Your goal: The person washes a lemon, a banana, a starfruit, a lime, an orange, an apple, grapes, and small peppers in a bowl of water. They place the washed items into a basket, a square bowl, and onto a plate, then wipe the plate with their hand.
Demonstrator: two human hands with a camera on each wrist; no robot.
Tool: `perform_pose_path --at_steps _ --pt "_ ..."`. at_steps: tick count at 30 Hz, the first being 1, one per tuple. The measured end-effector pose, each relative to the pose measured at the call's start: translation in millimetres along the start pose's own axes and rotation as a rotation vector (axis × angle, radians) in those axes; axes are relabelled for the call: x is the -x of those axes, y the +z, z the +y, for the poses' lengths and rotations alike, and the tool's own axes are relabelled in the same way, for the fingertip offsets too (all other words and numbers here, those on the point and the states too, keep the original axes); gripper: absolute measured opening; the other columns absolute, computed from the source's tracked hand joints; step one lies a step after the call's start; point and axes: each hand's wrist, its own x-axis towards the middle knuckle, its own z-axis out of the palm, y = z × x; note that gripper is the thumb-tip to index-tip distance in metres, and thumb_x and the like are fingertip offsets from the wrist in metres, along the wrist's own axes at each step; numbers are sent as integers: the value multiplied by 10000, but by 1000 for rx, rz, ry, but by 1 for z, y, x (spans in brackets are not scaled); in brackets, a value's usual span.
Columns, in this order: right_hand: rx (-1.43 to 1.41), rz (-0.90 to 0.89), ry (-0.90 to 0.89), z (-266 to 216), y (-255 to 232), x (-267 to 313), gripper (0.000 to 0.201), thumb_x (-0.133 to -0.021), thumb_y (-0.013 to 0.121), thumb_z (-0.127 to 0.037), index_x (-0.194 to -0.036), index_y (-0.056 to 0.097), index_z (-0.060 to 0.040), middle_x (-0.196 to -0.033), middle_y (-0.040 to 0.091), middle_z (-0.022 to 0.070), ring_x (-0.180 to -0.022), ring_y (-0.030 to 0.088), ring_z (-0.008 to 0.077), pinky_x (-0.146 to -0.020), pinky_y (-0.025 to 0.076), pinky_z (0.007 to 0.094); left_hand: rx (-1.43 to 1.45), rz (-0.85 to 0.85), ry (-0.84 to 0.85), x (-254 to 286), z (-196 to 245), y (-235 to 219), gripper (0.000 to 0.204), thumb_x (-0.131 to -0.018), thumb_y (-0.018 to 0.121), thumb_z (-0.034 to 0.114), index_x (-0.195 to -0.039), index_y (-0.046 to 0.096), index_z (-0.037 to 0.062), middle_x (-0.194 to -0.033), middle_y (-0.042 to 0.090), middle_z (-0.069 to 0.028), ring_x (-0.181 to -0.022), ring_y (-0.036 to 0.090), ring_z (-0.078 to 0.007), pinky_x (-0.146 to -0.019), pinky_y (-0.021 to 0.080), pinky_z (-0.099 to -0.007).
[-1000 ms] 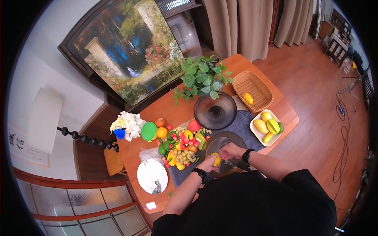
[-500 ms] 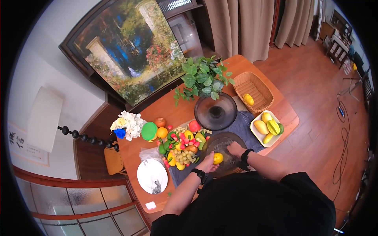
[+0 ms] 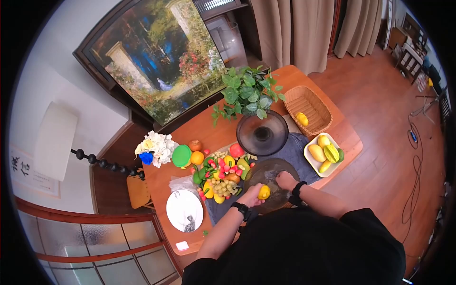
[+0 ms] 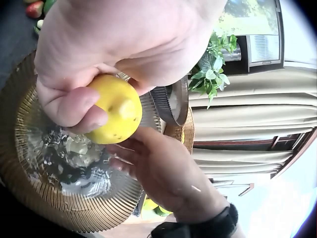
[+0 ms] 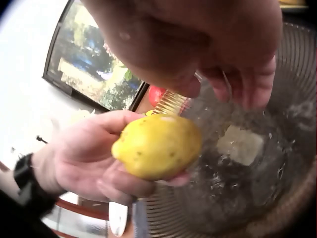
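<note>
A yellow lemon [image 3: 264,192] with small dark spots is gripped in my left hand [image 3: 252,195], fingers curled round it. It is held over the near side of a ribbed, smoky glass bowl [image 4: 37,171] of water. My right hand [image 3: 287,181] hangs over the far right part of the same bowl. Its fingers [image 5: 255,89] droop loosely curled above the rippled water, with nothing seen in them. A pale square patch [image 5: 241,145] shows in the water. In the right wrist view, the lemon [image 5: 158,146] is apart from the right hand.
Mixed fruit including grapes [image 3: 224,188] lies left of the bowl, beside a white plate [image 3: 184,211]. Behind stands a second dark glass bowl [image 3: 262,133] near a leafy plant [image 3: 249,90]. At right are a wicker basket [image 3: 308,107] and a cream dish [image 3: 309,159] of yellow and green fruit.
My right hand has moved away from the lemon, toward the right of the bowl, and lowered over the water. My left hand keeps its grip on the lemon, which is now more exposed.
</note>
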Motion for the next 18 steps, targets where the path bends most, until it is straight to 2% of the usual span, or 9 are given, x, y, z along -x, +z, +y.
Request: perform_pose_path --at_steps 1,3,6,7,9,10,12,16,18 --pt "1 1 0 -2 -3 2 330 -879 552 -231 -916 683 69 -886 694 249 -821 694 367 -810 559 411 0 -1 1 1 0 -1 428 -946 415 462 -1040 565 73 -768 623 -70 -531 581 -165 -415 414 -246" --pt "-906 -274 228 -18 -15 14 287 -911 550 -210 -942 699 32 -871 715 149 -783 710 266 -754 581 367 11 -21 -32 2 -3 -4 413 -946 411 453 -1048 556 80 -783 625 -58 -547 606 -173 -428 443 -246" --pt "-930 -505 117 -55 -49 37 268 -958 504 -178 -1017 680 15 -964 699 85 -853 697 202 -738 579 314 135 -32 -4 -2 -9 -4 408 -942 418 465 -1034 555 92 -791 618 -55 -524 586 -168 -416 417 -238" --pt "-931 -503 119 -57 -49 41 268 -958 504 -178 -1017 680 15 -964 699 85 -853 697 202 -738 579 314 134 -34 -7 -6 -10 -5 408 -942 418 465 -1034 555 92 -791 618 -55 -524 586 -168 -416 417 -238" --pt "-738 -508 -83 -60 -52 46 258 -944 533 -185 -1000 688 14 -887 704 97 -841 697 174 -720 566 292 183 -49 -40 -16 -8 -5 409 -943 413 473 -1034 551 99 -790 610 -53 -508 568 -163 -403 388 -229" --pt "-739 -505 -83 -63 -54 49 258 -944 533 -185 -1000 688 14 -887 704 97 -841 697 174 -720 566 292 180 -51 -39 -12 -5 -2 409 -943 413 473 -1034 551 99 -790 610 -53 -508 568 -163 -403 388 -229" --pt "-338 -314 -172 -69 -59 53 258 -910 556 -205 -978 698 0 -826 710 135 -815 703 202 -714 556 316 126 1 -33 -5 2 3 401 -945 420 474 -1025 548 102 -770 595 -57 -496 550 -165 -393 358 -229" --pt "-105 -128 -205 -36 -37 32 266 -858 572 -226 -937 708 -11 -812 709 170 -809 706 255 -728 548 367 99 4 -24 -10 -1 -1 385 -956 459 445 -1062 548 86 -790 616 -71 -511 581 -185 -390 405 -258" --pt "19 -71 -55 -16 -27 15 291 -838 537 -199 -908 704 28 -961 674 270 -945 653 426 -865 522 466 34 55 28 -9 -3 -2 391 -958 509 411 -1114 546 54 -877 644 -100 -627 652 -224 -485 526 -310"
